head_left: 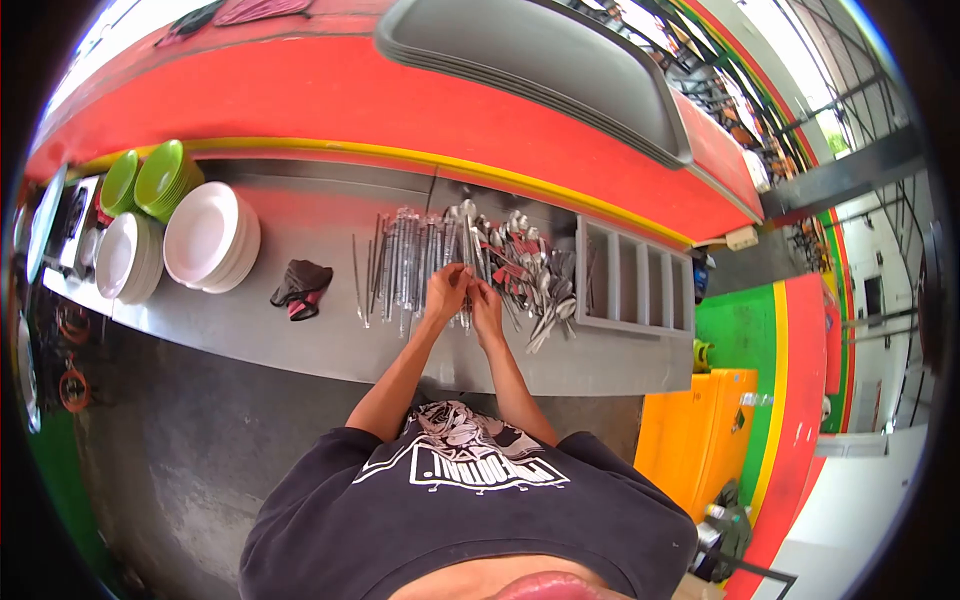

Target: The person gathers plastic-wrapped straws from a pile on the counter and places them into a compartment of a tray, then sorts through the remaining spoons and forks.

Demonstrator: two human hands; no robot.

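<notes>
Left hand (447, 292) + right hand (486, 308) | curled close together (can't tell if gripping) | cutlery (537, 275): silvery, shiny, loosely heaped

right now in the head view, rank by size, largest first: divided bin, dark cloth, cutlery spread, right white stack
1. Cutlery spread, gaps included
2. Divided bin
3. Right white stack
4. Dark cloth

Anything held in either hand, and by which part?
Cannot be told: the left hand and right hand are close together over the cutlery, any hold too small to see.
</notes>
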